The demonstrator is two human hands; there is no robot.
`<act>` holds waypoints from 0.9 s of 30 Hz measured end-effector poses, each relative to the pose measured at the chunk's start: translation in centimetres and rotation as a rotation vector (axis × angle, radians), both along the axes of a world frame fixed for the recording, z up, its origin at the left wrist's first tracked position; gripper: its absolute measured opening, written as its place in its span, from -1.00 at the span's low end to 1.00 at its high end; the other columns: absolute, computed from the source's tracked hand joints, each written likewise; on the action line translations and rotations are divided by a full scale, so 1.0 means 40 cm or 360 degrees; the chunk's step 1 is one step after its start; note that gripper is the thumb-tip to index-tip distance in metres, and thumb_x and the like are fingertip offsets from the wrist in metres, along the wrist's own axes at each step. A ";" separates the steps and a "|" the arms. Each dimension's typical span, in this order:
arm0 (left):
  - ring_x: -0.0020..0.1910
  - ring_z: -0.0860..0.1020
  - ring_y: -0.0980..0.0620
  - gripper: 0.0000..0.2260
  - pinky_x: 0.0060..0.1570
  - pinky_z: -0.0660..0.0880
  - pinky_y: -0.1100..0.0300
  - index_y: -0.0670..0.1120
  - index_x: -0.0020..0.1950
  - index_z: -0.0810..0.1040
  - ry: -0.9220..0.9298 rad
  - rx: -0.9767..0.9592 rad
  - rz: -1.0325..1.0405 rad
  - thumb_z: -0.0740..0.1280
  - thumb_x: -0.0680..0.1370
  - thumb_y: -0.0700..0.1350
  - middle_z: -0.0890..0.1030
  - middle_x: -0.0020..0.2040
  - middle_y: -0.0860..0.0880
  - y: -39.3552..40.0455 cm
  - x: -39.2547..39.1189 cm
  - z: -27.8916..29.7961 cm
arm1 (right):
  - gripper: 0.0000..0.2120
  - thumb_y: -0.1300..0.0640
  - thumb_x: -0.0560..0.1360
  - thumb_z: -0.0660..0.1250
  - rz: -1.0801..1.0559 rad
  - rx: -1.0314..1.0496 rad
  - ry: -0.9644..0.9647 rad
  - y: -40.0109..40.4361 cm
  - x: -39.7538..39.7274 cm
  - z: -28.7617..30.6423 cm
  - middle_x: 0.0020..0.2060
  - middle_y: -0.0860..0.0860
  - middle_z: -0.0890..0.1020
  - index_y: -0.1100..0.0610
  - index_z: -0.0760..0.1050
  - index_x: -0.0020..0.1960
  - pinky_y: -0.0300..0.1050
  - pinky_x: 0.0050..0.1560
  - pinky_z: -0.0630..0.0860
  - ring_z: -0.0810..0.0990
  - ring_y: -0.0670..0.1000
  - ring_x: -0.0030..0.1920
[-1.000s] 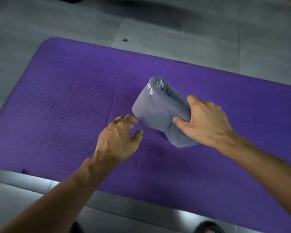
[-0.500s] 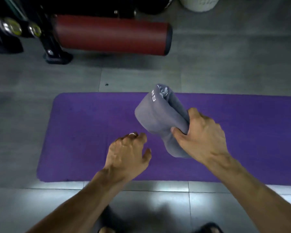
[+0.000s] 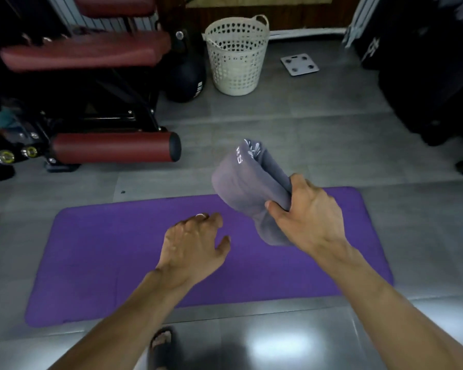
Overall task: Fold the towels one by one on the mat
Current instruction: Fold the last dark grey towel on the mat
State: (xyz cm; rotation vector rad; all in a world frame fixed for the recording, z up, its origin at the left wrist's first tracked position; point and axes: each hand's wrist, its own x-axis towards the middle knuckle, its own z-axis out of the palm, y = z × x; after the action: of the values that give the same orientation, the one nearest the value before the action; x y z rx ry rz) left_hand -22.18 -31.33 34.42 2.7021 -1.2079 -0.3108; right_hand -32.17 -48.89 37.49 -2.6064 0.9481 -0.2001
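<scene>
A folded grey towel [image 3: 245, 182] with white lettering near its top is held up in the air above the far edge of the purple mat [image 3: 96, 257]. My right hand [image 3: 309, 217] grips the towel's lower right side, thumb in front and fingers behind. My left hand [image 3: 193, 247] hovers over the middle of the mat, fingers loosely curled, holding nothing, a ring on one finger. It is a short way left of the towel and apart from it.
A white perforated basket [image 3: 237, 54] stands on the grey tiled floor beyond the mat. A red padded gym bench with a red roller [image 3: 112, 148] sits at the left. A bathroom scale [image 3: 300, 64] lies at the back right. My sandalled foot [image 3: 162, 343] is near the mat's front edge.
The view has risen and tilted forward, bringing bench, basket and scale into sight. My right hand has lifted the folded towel off the mat. My left hand stays apart from it.
</scene>
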 end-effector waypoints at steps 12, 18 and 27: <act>0.00 0.60 -0.01 -0.70 -0.04 0.51 0.14 0.00 0.16 0.50 -0.0031 -0.0073 -0.0154 0.23 0.55 0.16 0.61 0.01 0.06 -0.573 -0.116 0.222 | -0.68 -0.13 0.50 0.32 -0.0246 0.0122 -0.0126 -0.536 -0.142 0.226 -0.11 0.03 0.59 0.09 0.30 -0.03 0.06 -0.17 0.52 0.58 0.18 -0.12; 0.02 0.60 0.01 -0.69 -0.04 0.51 0.15 0.01 0.17 0.51 -0.0077 -0.0120 -0.0229 0.24 0.54 0.16 0.62 0.03 0.07 -0.902 -0.199 0.318 | -0.69 -0.12 0.49 0.34 -0.0220 0.0057 -0.0186 -0.833 -0.228 0.340 -0.12 0.01 0.58 0.08 0.31 -0.05 0.09 -0.16 0.55 0.59 0.15 -0.14; 0.06 0.59 -0.01 -0.68 -0.02 0.47 0.15 0.03 0.19 0.50 -0.0211 -0.0093 -0.0109 0.22 0.54 0.17 0.60 0.06 0.07 -1.430 -0.426 0.391 | -0.69 -0.11 0.49 0.35 -0.0039 -0.0101 -0.0237 -1.379 -0.431 0.447 -0.04 0.04 0.59 0.08 0.31 -0.05 -0.06 -0.21 0.39 0.58 0.18 -0.06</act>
State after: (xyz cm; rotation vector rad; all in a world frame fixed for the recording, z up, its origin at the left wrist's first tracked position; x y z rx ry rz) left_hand -39.21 -88.52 50.05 2.6716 -1.3253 -0.1046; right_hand -49.41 -104.06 55.39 -2.5956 0.9360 -0.4307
